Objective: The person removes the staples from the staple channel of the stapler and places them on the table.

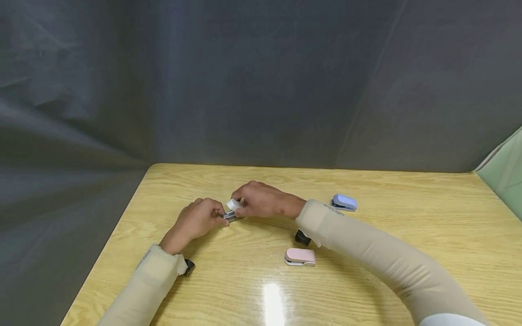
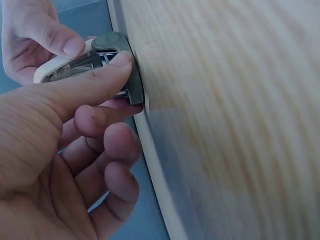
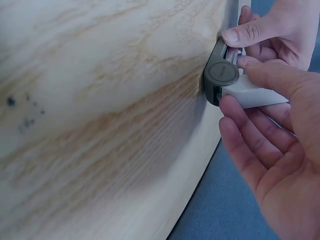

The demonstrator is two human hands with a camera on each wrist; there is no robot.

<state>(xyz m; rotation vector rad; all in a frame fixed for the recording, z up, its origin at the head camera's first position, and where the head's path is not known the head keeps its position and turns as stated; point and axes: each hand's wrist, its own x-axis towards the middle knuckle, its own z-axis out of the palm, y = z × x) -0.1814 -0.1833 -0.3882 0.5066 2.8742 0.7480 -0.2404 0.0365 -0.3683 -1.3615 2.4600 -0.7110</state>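
Pinching a white-and-grey stapler (image 1: pixel 234 204) between my two grips, I have it opened at the surface (image 1: pixel 228 280), its grey base (image 3: pixel 223 73) down against the wood grain and its white cover (image 3: pixel 255 93) tilted up off the metal channel (image 1: pixel 229 217). My left grip (image 1: pixel 199 218) sits at about 9 o'clock from it, narrow, the thumb (image 2: pixel 107 76) pressed over the channel end and fingertips below. My right grip (image 1: pixel 261 199), between 2 and 3 o'clock, is narrow too, thumb and fingers holding the white cover near its hinge. At 3 o'clock from the white-and-grey stapler, well apart, lies a blue stapler (image 1: pixel 344 202); at 4 o'clock, a pink stapler (image 1: pixel 300 256), near the black piece (image 1: pixel 302 238) under my right wrist. Beige sleeves (image 1: pixel 367 240) cover both my forearms. At 12 o'clock, beyond the surface's far edge, hangs a dark sheet (image 1: pixel 261 81).
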